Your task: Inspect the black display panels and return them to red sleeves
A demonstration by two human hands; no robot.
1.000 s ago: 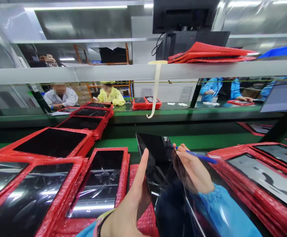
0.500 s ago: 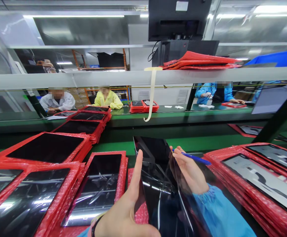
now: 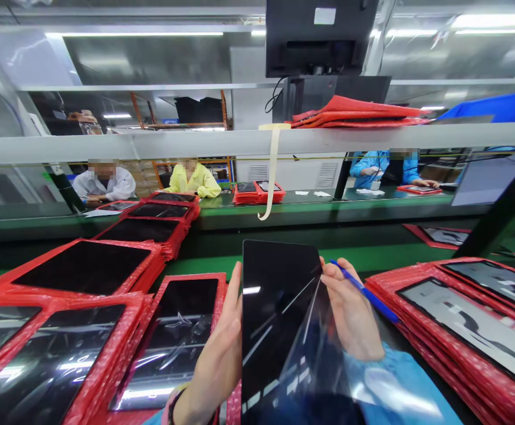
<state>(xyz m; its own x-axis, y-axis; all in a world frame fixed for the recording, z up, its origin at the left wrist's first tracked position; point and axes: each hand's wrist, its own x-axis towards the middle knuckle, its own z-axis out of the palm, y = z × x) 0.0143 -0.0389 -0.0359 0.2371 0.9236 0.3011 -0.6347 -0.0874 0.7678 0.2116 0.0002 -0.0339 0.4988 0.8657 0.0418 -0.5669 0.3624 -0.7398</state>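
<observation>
A black glass screen panel (image 3: pixel 275 295) is held up in front of me, its face toward me. My left hand (image 3: pixel 222 354) grips its left edge, the palm against the side and the thumb stretched upward. A clear film (image 3: pixel 314 366) hangs partly lifted over the panel's lower right. My right hand (image 3: pixel 352 313) is at the upper right edge, its fingers bent around the panel and film; it also holds a slim blue pen (image 3: pixel 367 293) slanting down to the right. Which fingers pinch the film I cannot tell.
Red bubble bags with black screens (image 3: pixel 82 265) are stacked at left. More red bags with grey-backed panels (image 3: pixel 474 319) are stacked at right. A tape strip (image 3: pixel 273 177) hangs from the white rail (image 3: pixel 151 144). Several people sit beyond, at a green bench (image 3: pixel 310 203).
The panel has turned to face me more squarely. The film now stands off its lower right. My right hand and the pen have moved a little to the right, the pen tilting more steeply.
</observation>
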